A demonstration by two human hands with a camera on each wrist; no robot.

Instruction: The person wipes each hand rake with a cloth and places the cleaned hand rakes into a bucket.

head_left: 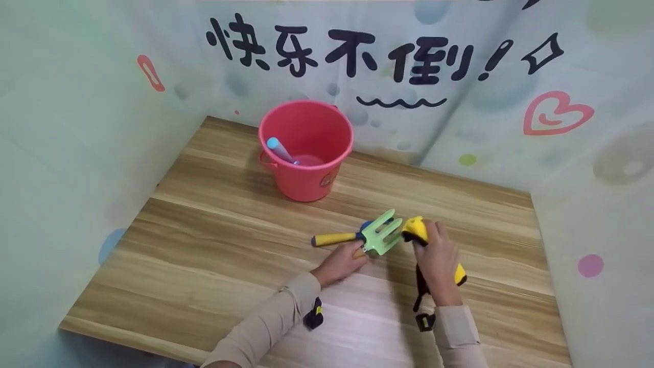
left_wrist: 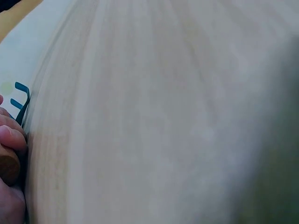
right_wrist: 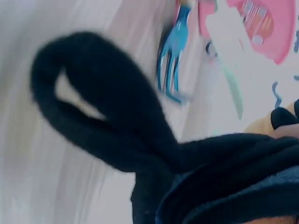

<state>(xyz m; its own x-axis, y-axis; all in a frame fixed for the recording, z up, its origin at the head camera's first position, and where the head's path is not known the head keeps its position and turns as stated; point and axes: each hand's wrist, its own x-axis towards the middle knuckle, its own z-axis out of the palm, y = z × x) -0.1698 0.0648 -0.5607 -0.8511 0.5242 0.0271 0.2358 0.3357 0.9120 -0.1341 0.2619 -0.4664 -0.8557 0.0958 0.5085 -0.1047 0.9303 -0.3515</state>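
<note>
My left hand (head_left: 341,265) grips the wooden handle (left_wrist: 9,165) of a small green garden fork (head_left: 374,241), its tines pointing up and right. Beneath the fork lies a hand rake (head_left: 334,239) with a yellow handle; its blue bent tines (right_wrist: 176,42) show in the right wrist view. To the right, my right hand (head_left: 439,258) holds a yellow-and-black fabric thing (head_left: 417,228), which looks like gloves. Its black cloth loop (right_wrist: 107,79) fills much of the right wrist view. The right fingertips are partly hidden.
A pink bucket (head_left: 305,186) stands near the back wall, with a light-blue-handled tool (head_left: 278,148) leaning inside. The wooden table (head_left: 204,245) is enclosed by printed fabric walls (head_left: 76,128) on the left, back and right.
</note>
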